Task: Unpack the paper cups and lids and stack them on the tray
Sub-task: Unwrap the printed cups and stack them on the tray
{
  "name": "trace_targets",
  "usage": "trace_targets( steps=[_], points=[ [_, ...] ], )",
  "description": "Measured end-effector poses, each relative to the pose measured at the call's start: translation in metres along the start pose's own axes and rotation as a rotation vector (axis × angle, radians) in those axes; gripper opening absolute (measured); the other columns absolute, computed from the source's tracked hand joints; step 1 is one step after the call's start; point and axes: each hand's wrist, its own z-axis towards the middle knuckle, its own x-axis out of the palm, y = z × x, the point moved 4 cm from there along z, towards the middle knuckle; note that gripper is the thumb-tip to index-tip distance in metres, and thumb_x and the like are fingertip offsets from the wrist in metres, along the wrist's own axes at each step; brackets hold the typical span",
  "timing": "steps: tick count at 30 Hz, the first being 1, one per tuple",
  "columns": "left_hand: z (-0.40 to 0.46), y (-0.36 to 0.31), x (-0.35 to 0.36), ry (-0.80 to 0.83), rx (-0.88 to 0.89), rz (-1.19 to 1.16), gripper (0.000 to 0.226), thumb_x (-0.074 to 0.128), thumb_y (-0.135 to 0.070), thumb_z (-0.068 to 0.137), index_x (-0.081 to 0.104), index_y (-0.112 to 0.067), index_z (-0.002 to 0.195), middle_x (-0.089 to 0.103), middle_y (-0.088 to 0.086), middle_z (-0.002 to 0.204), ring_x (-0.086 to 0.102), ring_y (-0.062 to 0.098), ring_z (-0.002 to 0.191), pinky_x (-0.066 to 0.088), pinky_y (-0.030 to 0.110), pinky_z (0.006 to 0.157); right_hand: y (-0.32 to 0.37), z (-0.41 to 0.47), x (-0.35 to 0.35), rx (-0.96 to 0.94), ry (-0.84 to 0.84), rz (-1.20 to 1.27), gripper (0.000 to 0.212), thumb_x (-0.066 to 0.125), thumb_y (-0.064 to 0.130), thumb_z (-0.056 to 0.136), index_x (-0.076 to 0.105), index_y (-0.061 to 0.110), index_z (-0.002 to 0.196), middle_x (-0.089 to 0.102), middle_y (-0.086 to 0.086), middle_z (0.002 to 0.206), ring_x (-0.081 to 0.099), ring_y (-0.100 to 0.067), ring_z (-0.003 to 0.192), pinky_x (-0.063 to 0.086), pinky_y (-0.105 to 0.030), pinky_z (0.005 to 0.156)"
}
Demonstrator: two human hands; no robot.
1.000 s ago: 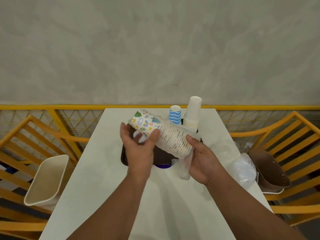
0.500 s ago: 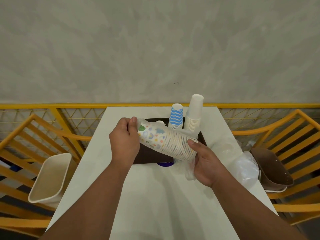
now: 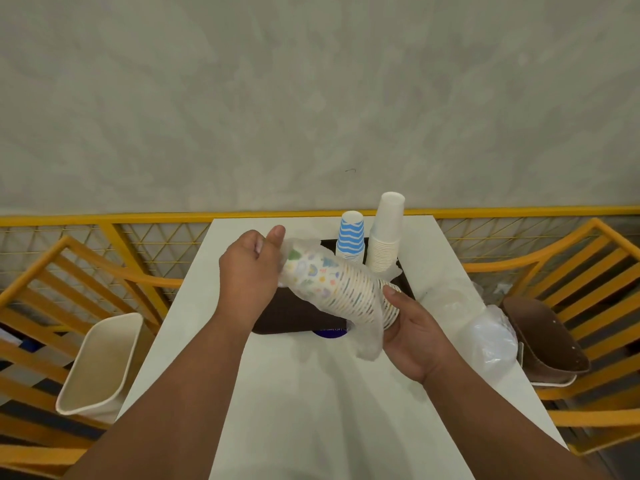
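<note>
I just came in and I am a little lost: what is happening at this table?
A person is unpacking paper cups. The right hand holds a patterned cup stack, and the left hand pulls its plastic sleeve at the other end. A blue striped stack and a white stack stand on the dark tray.

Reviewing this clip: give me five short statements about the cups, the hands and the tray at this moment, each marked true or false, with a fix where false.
1. The patterned cup stack lies tilted between both hands. True.
2. The right hand holds the stack's wide rim end. True.
3. The plain white stack has toppled on the tray. False: it stands upright.
4. The left hand rests flat on the table. False: it grips the plastic wrap at the stack's far end.
5. A blue striped stack stands beside the white one. True.
</note>
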Motion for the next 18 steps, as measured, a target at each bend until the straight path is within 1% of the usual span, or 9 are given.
trace_targets(
  steps=[3, 5, 7, 9, 11, 14, 15, 17, 18],
  points=[
    [0.007, 0.004, 0.003, 0.008, -0.091, -0.134, 0.051, 0.056, -0.048, 0.094, 0.034, -0.015, 0.063, 0.036, 0.0, 0.063, 0.037, 0.016, 0.062, 0.036, 0.034, 0.061, -0.003, 0.002, -0.005, 0.003, -0.003, 0.062, 0.043, 0.058, 0.027, 0.086, 0.063, 0.011, 0.126, 0.057, -0.017, 0.136, 0.057, -0.028, 0.121, 0.047, -0.04, 0.1],
    [0.013, 0.006, 0.004, 0.01, -0.129, -0.215, 0.048, 0.059, -0.045, 0.093, 0.035, -0.016, 0.064, 0.037, 0.0, 0.064, 0.038, 0.015, 0.063, 0.037, 0.033, 0.062, -0.006, 0.004, -0.005, 0.007, 0.02, 0.075, 0.058, 0.08, 0.034, 0.072, 0.067, 0.01, 0.123, 0.057, -0.016, 0.137, 0.055, -0.028, 0.123, 0.046, -0.04, 0.102],
    [0.019, 0.009, 0.005, 0.018, -0.128, -0.264, 0.046, 0.061, -0.046, 0.092, 0.036, -0.019, 0.065, 0.039, -0.001, 0.066, 0.039, 0.015, 0.066, 0.039, 0.035, 0.064, -0.008, 0.006, -0.004, 0.018, 0.049, 0.087, 0.074, 0.091, 0.037, 0.057, 0.068, 0.011, 0.122, 0.058, -0.015, 0.136, 0.055, -0.028, 0.124, 0.047, -0.04, 0.102],
    [0.022, 0.007, 0.003, 0.02, -0.128, -0.252, 0.039, 0.057, -0.05, 0.093, 0.042, -0.021, 0.071, 0.047, -0.003, 0.071, 0.046, 0.013, 0.069, 0.043, 0.033, 0.067, -0.008, 0.009, -0.005, 0.009, 0.071, 0.106, 0.071, 0.093, 0.037, 0.054, 0.071, 0.013, 0.117, 0.061, -0.014, 0.133, 0.06, -0.026, 0.119, 0.054, -0.038, 0.094],
    [0.021, 0.004, 0.003, 0.001, -0.15, -0.317, 0.03, 0.055, -0.052, 0.093, 0.05, -0.025, 0.08, 0.056, -0.006, 0.078, 0.056, 0.007, 0.072, 0.047, 0.025, 0.066, -0.006, 0.01, -0.005, -0.013, 0.077, 0.119, 0.067, 0.093, 0.037, 0.052, 0.074, 0.015, 0.112, 0.064, -0.013, 0.128, 0.065, -0.024, 0.112, 0.057, -0.035, 0.088],
    [0.015, 0.004, 0.001, 0.022, -0.192, -0.389, 0.024, 0.055, -0.054, 0.092, 0.055, -0.031, 0.086, 0.061, -0.011, 0.083, 0.062, -0.002, 0.071, 0.049, 0.016, 0.059, -0.005, 0.015, -0.008, -0.023, 0.068, 0.149, 0.065, 0.093, 0.036, 0.053, 0.075, 0.015, 0.111, 0.064, -0.012, 0.128, 0.064, -0.023, 0.113, 0.052, -0.034, 0.095],
    [0.014, 0.007, 0.0, 0.048, -0.18, -0.373, 0.021, 0.057, -0.055, 0.09, 0.058, -0.035, 0.084, 0.063, -0.012, 0.086, 0.064, 0.0, 0.078, 0.051, 0.019, 0.062, -0.004, 0.016, -0.009, -0.025, 0.062, 0.157, 0.062, 0.091, 0.035, 0.056, 0.074, 0.015, 0.113, 0.064, -0.012, 0.129, 0.063, -0.023, 0.115, 0.052, -0.033, 0.096],
    [0.011, 0.011, 0.0, 0.14, -0.113, -0.306, 0.016, 0.065, -0.057, 0.083, 0.063, -0.042, 0.08, 0.065, -0.011, 0.094, 0.064, 0.013, 0.096, 0.053, 0.03, 0.071, -0.003, 0.016, -0.009, -0.027, 0.035, 0.156, 0.05, 0.082, 0.031, 0.065, 0.075, 0.015, 0.112, 0.064, -0.012, 0.129, 0.064, -0.023, 0.114, 0.055, -0.032, 0.092],
    [0.01, 0.012, -0.002, 0.181, -0.092, -0.295, 0.017, 0.07, -0.058, 0.078, 0.065, -0.042, 0.082, 0.066, -0.01, 0.098, 0.063, 0.016, 0.099, 0.054, 0.031, 0.072, -0.003, 0.016, -0.009, -0.023, 0.016, 0.148, 0.043, 0.076, 0.03, 0.07, 0.075, 0.015, 0.11, 0.065, -0.011, 0.127, 0.065, -0.022, 0.111, 0.056, -0.031, 0.088]
  ],
)
